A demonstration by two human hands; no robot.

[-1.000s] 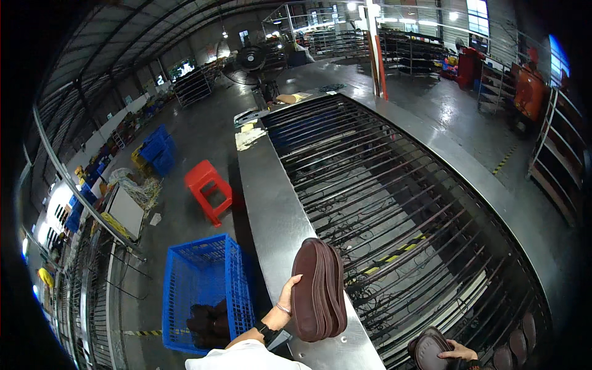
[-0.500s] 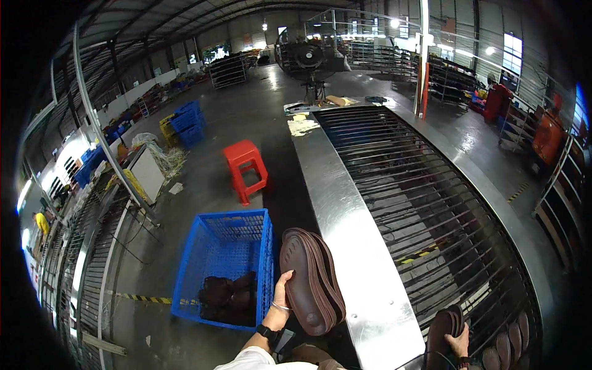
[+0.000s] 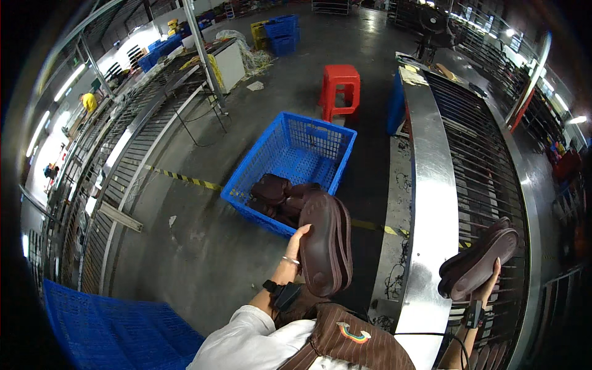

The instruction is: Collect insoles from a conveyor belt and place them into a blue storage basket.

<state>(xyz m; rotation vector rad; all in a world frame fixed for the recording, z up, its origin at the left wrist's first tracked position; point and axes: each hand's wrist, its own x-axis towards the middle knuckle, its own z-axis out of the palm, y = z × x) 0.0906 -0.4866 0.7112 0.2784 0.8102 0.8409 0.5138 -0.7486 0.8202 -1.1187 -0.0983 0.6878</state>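
The left hand [image 3: 297,245] closes its grip around the left edge of a stack of dark-brown, shoe-shaped soles [image 3: 322,246], covering in view the near right corner of a blue, perforated plastic crate [image 3: 316,137]. This crate contains piled dark-brown pieces [image 3: 270,189] along its near edge. The right hand [image 3: 490,285] closes its grip on a second dark-brown sole stack [image 3: 482,262], overlapping in view the right edge of the silver metal surface [image 3: 433,185].

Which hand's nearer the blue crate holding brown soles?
Left. The left hand is just this side of the blue crate; the right hand is farther right, over the barred table.
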